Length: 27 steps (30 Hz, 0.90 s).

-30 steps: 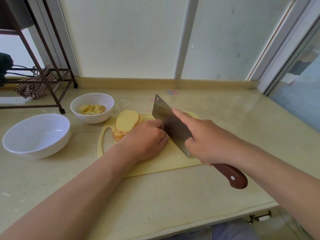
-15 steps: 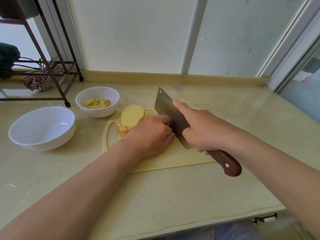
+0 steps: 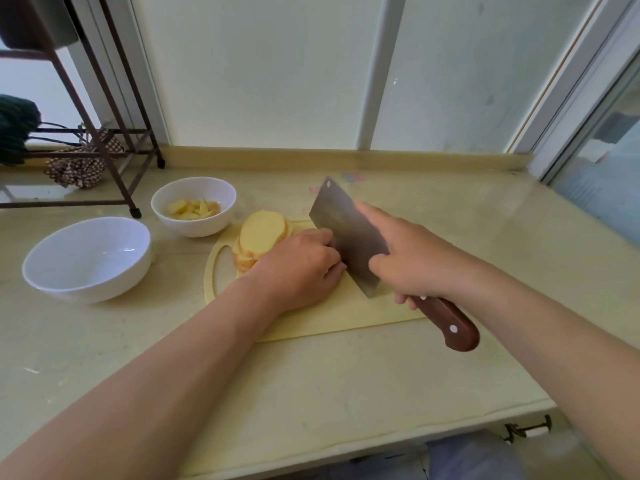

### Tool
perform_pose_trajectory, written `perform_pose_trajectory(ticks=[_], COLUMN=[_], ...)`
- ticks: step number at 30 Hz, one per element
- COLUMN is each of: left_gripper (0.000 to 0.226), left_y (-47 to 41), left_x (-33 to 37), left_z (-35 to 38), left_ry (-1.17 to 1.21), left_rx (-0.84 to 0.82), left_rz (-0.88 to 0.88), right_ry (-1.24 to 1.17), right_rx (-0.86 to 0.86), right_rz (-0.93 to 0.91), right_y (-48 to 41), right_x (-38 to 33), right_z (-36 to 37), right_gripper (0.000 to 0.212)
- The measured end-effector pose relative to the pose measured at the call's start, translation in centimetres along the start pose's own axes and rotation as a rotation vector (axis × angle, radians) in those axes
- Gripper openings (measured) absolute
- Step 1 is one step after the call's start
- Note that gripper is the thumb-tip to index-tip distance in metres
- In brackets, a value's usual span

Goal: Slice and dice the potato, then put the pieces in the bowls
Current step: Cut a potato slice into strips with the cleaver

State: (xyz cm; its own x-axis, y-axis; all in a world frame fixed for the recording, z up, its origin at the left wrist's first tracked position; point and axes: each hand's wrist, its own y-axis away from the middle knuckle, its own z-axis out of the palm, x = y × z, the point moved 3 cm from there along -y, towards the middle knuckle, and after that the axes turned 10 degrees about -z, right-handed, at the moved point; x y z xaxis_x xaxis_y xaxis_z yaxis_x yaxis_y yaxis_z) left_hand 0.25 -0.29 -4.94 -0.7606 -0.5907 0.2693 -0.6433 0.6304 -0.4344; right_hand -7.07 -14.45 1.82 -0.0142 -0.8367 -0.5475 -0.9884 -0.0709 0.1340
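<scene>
A stack of round potato slices [image 3: 260,233] leans on the pale yellow cutting board [image 3: 311,322]. My left hand [image 3: 299,270] lies curled over the potato piece being cut, which it hides. My right hand [image 3: 412,256] grips a cleaver [image 3: 349,237] by its brown wooden handle, forefinger stretched along the blade. The blade stands on the board right against my left knuckles. A small white bowl [image 3: 194,206] behind the board holds cut potato pieces. A larger white bowl [image 3: 86,258] to the left has nothing in it.
A brown metal rack [image 3: 104,133] stands at the back left with a patterned cloth [image 3: 78,168] under it. The beige counter [image 3: 346,386] ends in a front edge near me. A window wall closes the back and right.
The camera view has shifted a little. The cleaver blade and my left hand stay pressed together on the board, with the blade slightly lower than before.
</scene>
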Motion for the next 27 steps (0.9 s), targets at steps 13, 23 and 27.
perform_pose_trajectory(ticks=[13, 23, 27], left_gripper=[0.025, 0.045, 0.046], left_y=[0.0, -0.7, -0.6], left_x=[0.2, 0.5, 0.6], left_z=[-0.3, -0.3, -0.4], left_ry=[-0.046, -0.030, -0.004], left_rx=[-0.031, -0.174, -0.175], left_rz=[-0.089, -0.307, -0.332], right_ry=[-0.316, -0.370, -0.405], right_rx=[0.292, 0.176, 0.148], right_rz=[0.109, 0.074, 0.043], right_y=[1.1, 0.4, -0.1], right_x=[8.2, 9.0, 8.5], right_z=[-4.6, -4.4, -3.7], right_gripper=[0.082, 0.080, 0.080])
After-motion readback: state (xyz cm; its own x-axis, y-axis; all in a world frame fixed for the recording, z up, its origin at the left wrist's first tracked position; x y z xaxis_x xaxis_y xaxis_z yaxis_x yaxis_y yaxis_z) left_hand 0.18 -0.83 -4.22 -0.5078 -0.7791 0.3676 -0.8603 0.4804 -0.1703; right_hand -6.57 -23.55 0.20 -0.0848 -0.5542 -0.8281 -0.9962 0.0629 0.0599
